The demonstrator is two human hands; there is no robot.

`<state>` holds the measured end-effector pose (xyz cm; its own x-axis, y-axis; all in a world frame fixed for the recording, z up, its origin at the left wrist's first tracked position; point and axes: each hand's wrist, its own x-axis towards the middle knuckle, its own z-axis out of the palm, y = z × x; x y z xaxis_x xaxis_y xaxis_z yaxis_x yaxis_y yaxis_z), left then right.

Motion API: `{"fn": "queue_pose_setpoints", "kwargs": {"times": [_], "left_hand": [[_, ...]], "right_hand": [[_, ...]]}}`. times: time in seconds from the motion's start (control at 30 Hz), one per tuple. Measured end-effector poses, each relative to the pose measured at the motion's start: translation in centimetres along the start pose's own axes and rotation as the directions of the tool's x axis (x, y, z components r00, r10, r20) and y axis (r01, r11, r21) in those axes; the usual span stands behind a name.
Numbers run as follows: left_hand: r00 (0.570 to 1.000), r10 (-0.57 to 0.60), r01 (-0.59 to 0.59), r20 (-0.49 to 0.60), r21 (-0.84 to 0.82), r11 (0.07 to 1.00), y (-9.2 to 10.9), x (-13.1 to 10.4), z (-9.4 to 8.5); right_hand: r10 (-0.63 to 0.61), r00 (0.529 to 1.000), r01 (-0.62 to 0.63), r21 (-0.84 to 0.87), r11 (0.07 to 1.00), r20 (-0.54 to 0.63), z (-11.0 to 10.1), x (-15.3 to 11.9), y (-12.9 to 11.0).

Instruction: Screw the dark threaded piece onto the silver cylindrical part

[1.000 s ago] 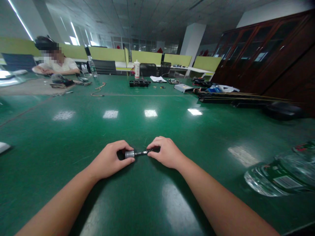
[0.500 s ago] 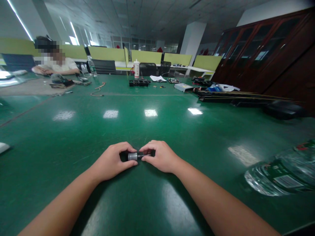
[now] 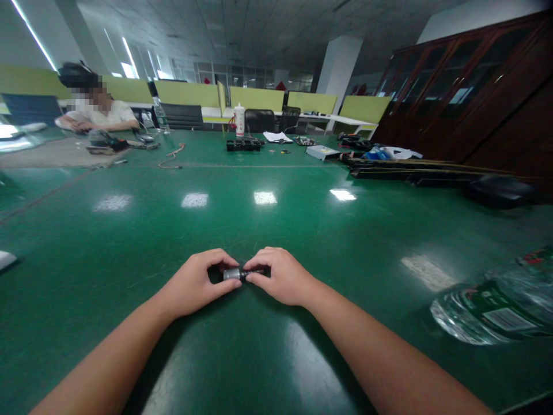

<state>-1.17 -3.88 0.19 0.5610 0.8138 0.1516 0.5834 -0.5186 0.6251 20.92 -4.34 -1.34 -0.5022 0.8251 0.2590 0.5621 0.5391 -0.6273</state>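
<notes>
Pinching a silver cylinder (image 3: 232, 274) between its fingers (image 3: 216, 254), the left hand (image 3: 190, 285) sits low at the green counter (image 3: 259, 227). The right hand (image 3: 283, 278) pinches a dark piece (image 3: 243, 275) at the cylinder's right end.

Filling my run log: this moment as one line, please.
left grip: pinching silver cylinder | right grip: pinching dark part beside it | surface: green tabletop

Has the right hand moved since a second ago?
Yes: judged against the white bottle in the background, the right hand has shifted left, closer to the silver cylinder.
</notes>
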Motion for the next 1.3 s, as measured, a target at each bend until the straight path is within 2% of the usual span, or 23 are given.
{"fn": "queue_pose_setpoints", "kwargs": {"times": [0.47, 1.3], "left_hand": [[1.0, 0.023, -0.023, -0.005, 0.057, 0.998, 0.34, 0.36, -0.17], [1.0, 0.012, -0.009, -0.028, 0.092, 0.996, 0.06, 0.12, -0.28]], "right_hand": [[0.031, 1.0, -0.031, -0.012, 0.999, -0.002, 0.31, 0.3, -0.19], [0.066, 0.998, -0.066, -0.016, 0.998, 0.001, -0.36, 0.13, -0.22]]}}
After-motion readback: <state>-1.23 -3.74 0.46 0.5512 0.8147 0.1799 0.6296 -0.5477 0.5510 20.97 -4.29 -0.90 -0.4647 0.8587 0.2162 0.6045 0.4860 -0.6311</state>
